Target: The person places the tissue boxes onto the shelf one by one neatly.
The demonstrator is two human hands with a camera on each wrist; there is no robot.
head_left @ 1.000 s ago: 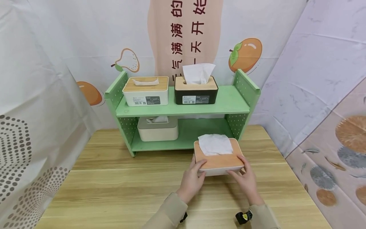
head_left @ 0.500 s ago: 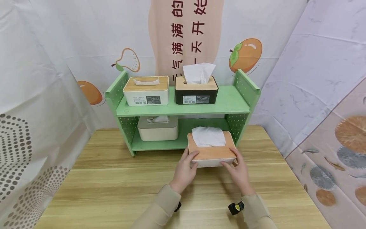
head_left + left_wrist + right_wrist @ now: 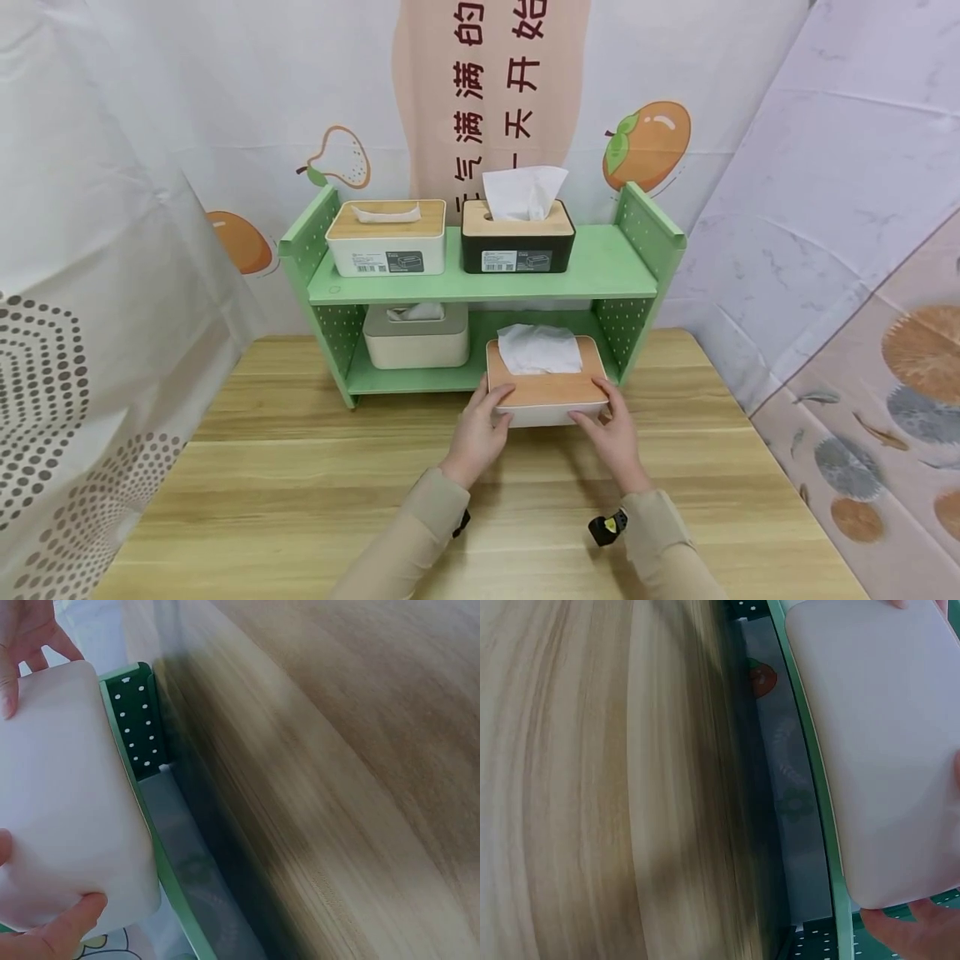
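Note:
Both hands grip a white tissue box (image 3: 551, 392) with an orange-brown wooden lid and a white tissue sticking out. My left hand (image 3: 475, 433) holds its near left corner, fingers at the side and thumb on the front. On the near right corner, my right hand (image 3: 611, 433) grips it the same way. The box is tilted and overlaps the lower level of a green two-level shelf (image 3: 480, 287). Its smooth pale underside (image 3: 67, 802) fills much of the left wrist view, close to the shelf's front edge; the right wrist view also shows the underside (image 3: 885, 742).
On the upper shelf sit a white tissue box (image 3: 387, 250) with a wooden lid and a black tissue box (image 3: 517, 252). A beige tissue box (image 3: 417, 346) with a grey lid stands at the lower left. The shelf's perforated right side panel (image 3: 626, 321) is close beside the held box.
The hands have carried the wooden-lidded tissue box forward and to the left, up to the lower shelf. The other boxes have stayed in place.

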